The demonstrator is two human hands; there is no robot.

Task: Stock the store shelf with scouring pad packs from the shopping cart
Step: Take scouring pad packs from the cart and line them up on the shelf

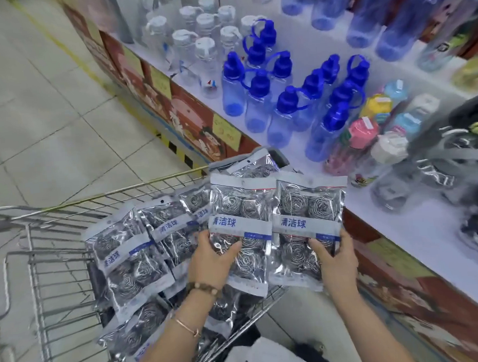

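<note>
- Shelf [422, 224] on the right, white top, crowded with blue-capped bottles [260, 94].
- Wire shopping cart [92, 199] beside it, with at least five loose packs [124, 262] lying at odd angles inside.
- Two packs held side by side over the cart's far corner: left pack [242, 209] and right pack [310, 204]. Long axes point away, header ends toward the shelf.
- Left hand [209, 262] and right hand [336, 258] each pinch one pack, thumb on front.

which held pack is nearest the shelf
The pack in the right hand, beside the shelf edge; the left hand holds the other pack over the cart.
</note>
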